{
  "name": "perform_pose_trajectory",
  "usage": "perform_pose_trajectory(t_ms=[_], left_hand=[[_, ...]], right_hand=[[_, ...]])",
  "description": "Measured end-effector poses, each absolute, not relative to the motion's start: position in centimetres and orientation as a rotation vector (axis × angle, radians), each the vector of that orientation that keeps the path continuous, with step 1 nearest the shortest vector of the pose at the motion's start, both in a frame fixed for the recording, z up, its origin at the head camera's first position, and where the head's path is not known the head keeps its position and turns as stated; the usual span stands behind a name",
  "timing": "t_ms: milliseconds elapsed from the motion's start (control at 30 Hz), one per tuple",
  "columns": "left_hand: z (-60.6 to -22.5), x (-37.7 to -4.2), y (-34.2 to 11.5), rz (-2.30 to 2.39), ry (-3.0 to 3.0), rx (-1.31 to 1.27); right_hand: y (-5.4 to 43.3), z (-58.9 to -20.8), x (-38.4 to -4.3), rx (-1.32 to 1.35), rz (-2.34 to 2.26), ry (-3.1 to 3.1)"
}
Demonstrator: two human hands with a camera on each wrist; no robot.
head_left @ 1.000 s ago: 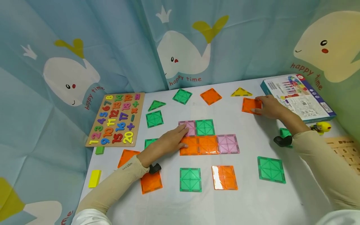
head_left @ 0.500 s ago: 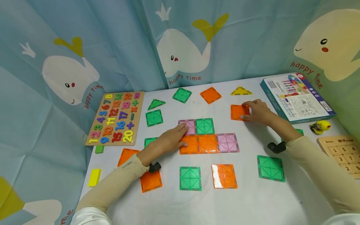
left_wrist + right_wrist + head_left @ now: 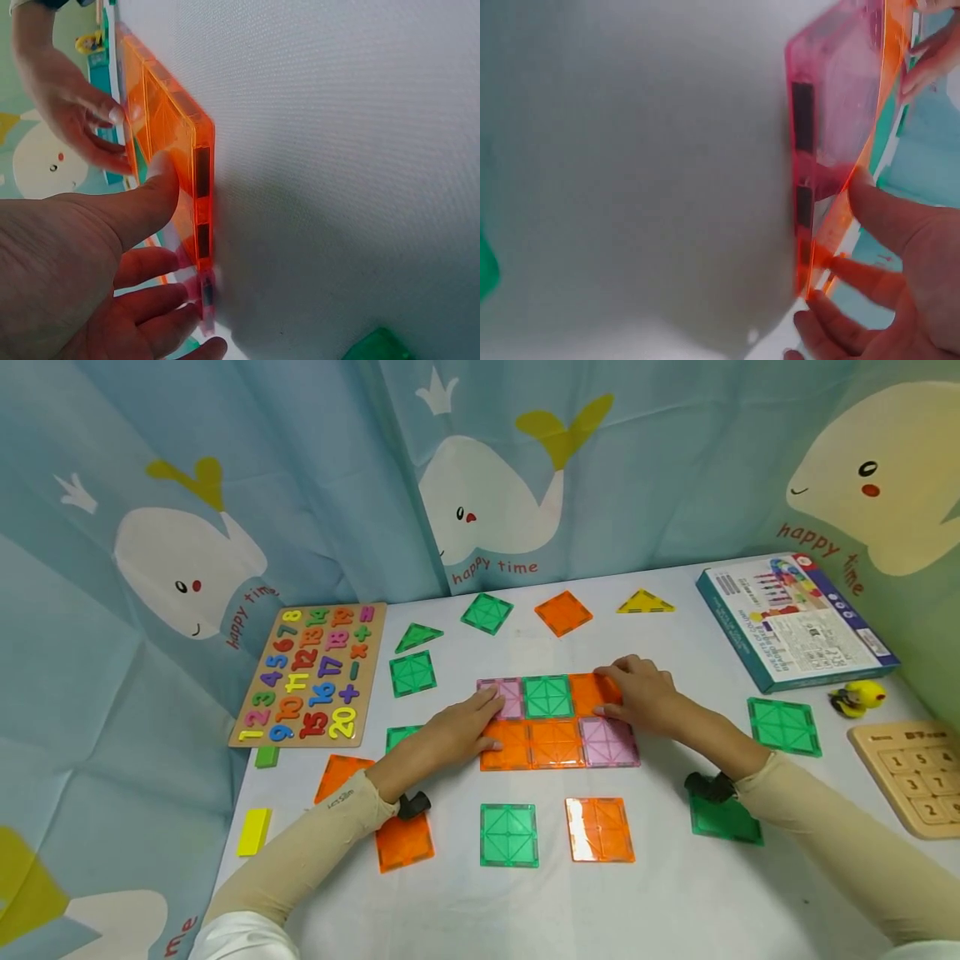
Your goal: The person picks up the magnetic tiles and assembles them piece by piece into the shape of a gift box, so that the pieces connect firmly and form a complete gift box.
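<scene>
**Two hands on the see-through tiles**

Your left hand is wide, with the thumb apart from the fingers. It rests on the left end of a group of flat tiles in the middle of the white counter. Your thumb is on the near left orange tile, and your fingers touch the far left pink tile.

Your right hand pinches the far right orange tile with thumb and fingers. That tile is at the far right corner of the group. The far middle green tile is just to its left, and the near right pink tile is on its near side. I can't tell if the held tile lies quite flat. The near middle orange tile sits between its two near-row neighbors.

Nearer to you are a loose green square and a loose orange square. On the far side is a yellow triangle. The number board is far left. The big box is far right, with a little yellow toy just on its near side.
</scene>
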State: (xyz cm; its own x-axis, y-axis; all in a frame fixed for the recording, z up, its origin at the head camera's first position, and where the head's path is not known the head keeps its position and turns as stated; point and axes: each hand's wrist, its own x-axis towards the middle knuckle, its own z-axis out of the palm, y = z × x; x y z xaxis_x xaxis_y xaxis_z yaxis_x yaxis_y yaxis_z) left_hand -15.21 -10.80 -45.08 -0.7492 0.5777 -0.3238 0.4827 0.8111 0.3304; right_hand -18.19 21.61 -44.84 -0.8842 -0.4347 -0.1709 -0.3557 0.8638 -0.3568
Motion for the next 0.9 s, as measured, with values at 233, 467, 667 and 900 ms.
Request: perform_pose_trajectory(t_ms=[233,467,667,900], left_hand=[[-45.1,-15.5,-11.1,0.331,2.557,0.783],[-43.7,-16.6,-13.5,0.414,2.484,0.71],[-43.1,-18.1,-17.7,0.448,2.568,0.494],[-44.2,-18.3,-19.8,0.42,2.576,0.401]], right_hand=[[20.3,-45.0,-16.3,-0.888,-0.547,2.753],[20.2,-44.1,-15.1,-0.794,-0.477,2.596],[20.7,-43.8,-15.0,-0.806,-0.466,2.576],[20.7,-43.9,-15.1,-0.787,-0.483,2.557]])
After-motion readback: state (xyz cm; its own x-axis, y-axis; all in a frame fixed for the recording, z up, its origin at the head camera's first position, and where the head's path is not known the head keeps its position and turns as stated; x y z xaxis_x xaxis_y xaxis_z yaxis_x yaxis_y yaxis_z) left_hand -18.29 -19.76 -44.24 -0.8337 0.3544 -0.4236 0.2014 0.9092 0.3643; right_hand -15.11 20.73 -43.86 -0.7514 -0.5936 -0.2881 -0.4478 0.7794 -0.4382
